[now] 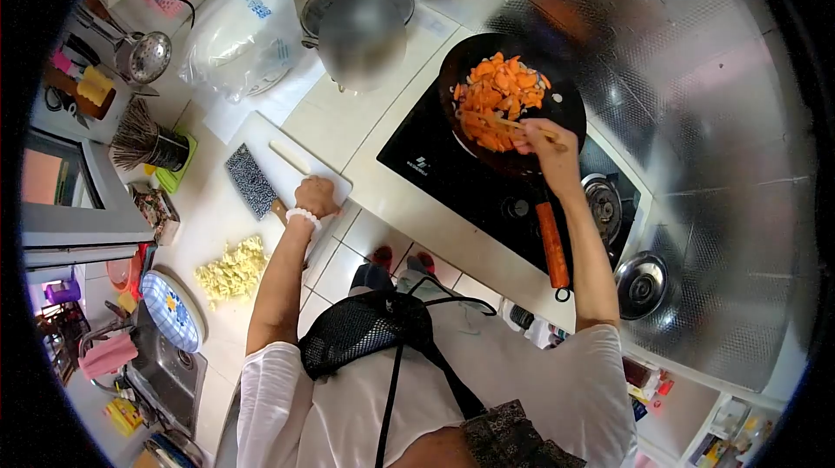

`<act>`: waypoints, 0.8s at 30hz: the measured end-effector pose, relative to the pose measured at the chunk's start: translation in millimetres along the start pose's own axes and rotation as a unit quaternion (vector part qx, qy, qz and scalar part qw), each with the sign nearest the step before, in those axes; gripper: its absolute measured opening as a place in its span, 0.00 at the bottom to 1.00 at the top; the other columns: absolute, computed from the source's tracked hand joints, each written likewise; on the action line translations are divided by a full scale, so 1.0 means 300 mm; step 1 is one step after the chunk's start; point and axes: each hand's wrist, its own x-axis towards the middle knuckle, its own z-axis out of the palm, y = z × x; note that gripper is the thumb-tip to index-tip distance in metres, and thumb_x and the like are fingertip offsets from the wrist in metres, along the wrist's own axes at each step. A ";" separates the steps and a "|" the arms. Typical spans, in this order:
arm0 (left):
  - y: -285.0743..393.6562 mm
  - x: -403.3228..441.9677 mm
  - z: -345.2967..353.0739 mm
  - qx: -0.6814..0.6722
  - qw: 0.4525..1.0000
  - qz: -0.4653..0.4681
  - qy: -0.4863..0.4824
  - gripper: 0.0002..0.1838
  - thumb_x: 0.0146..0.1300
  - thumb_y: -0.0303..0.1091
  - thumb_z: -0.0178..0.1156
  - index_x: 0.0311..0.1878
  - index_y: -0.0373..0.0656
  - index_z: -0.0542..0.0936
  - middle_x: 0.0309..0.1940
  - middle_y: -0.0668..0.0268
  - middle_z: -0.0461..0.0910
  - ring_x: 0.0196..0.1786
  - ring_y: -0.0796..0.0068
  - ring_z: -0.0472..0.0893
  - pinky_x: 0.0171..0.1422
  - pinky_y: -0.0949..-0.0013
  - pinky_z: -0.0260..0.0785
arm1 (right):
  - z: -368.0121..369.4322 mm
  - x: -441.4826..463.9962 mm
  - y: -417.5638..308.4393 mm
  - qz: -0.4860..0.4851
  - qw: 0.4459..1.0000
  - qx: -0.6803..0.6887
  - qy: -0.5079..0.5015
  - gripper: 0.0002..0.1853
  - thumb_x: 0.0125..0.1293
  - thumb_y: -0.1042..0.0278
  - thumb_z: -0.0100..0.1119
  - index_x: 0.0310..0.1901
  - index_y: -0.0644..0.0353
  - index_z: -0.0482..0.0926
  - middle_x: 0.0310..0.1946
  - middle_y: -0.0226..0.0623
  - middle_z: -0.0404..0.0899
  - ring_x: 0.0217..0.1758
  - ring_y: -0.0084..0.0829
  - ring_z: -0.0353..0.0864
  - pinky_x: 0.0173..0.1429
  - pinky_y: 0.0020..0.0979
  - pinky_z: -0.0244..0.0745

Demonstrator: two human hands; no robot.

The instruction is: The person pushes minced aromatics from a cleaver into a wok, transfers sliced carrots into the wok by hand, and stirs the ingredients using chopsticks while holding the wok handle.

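Observation:
My right hand [546, 139] is closed around wooden chopsticks [503, 122], whose tips are among orange carrot slices [509, 85] in a black wok [567, 107]. The wok sits on a black cooktop [417, 142], and its reddish wooden handle [551, 246] points back toward me beneath my right forearm. My left hand [317, 197], curled into a fist, rests on the near end of a white cutting board [326, 163]. Beside it lies a cleaver [250, 181] with a speckled blade, its handle close to my wrist. Chopped pale-yellow pieces [233, 270] are heaped on the counter.
A lidded pot [361, 33] and a plastic-wrapped bundle [243, 37] stand at the back. A blue-patterned plate [172, 310] leans near the sink [165, 372] at left. Coil burners [642, 284] lie right of the cooktop, beside a metallic wall covering [704, 120].

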 end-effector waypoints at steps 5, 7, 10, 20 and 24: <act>-0.013 -0.009 0.016 -0.006 0.999 0.002 0.032 0.33 0.38 0.51 0.75 0.45 0.38 0.81 0.49 0.51 0.77 0.54 0.53 0.76 0.54 0.60 0.73 | -0.129 0.143 0.197 -0.055 0.989 -0.073 0.114 0.13 0.68 0.66 0.55 0.43 0.71 0.79 0.32 0.37 0.82 0.33 0.25 0.81 0.39 0.24 0.77; -0.011 -0.007 0.019 -0.004 0.999 -0.003 0.038 0.33 0.38 0.50 0.75 0.45 0.38 0.81 0.49 0.51 0.77 0.54 0.53 0.76 0.54 0.61 0.73 | -0.205 0.146 0.150 -0.056 0.987 -0.042 0.148 0.12 0.68 0.67 0.55 0.41 0.70 0.79 0.33 0.40 0.82 0.32 0.27 0.82 0.39 0.25 0.78; -0.010 0.002 0.017 -0.002 0.999 -0.007 0.031 0.33 0.38 0.50 0.75 0.45 0.38 0.81 0.48 0.52 0.77 0.54 0.54 0.76 0.54 0.61 0.73 | -0.302 0.153 0.096 -0.046 0.977 -0.044 0.205 0.13 0.68 0.64 0.55 0.40 0.69 0.80 0.32 0.41 0.83 0.30 0.27 0.82 0.36 0.25 0.79; -0.026 0.016 0.035 -0.005 0.999 0.006 0.034 0.31 0.38 0.50 0.75 0.44 0.38 0.82 0.49 0.52 0.77 0.54 0.55 0.76 0.54 0.61 0.73 | -0.155 0.219 0.146 0.039 0.990 0.056 0.123 0.15 0.66 0.62 0.59 0.39 0.70 0.78 0.31 0.44 0.82 0.27 0.30 0.83 0.32 0.27 0.81; -0.022 0.014 0.036 -0.003 0.999 0.003 0.031 0.31 0.38 0.50 0.75 0.44 0.39 0.82 0.49 0.52 0.77 0.54 0.55 0.76 0.54 0.61 0.73 | -0.219 0.198 0.004 0.045 0.995 -0.029 0.088 0.15 0.67 0.60 0.55 0.36 0.66 0.79 0.29 0.40 0.82 0.26 0.27 0.82 0.31 0.25 0.79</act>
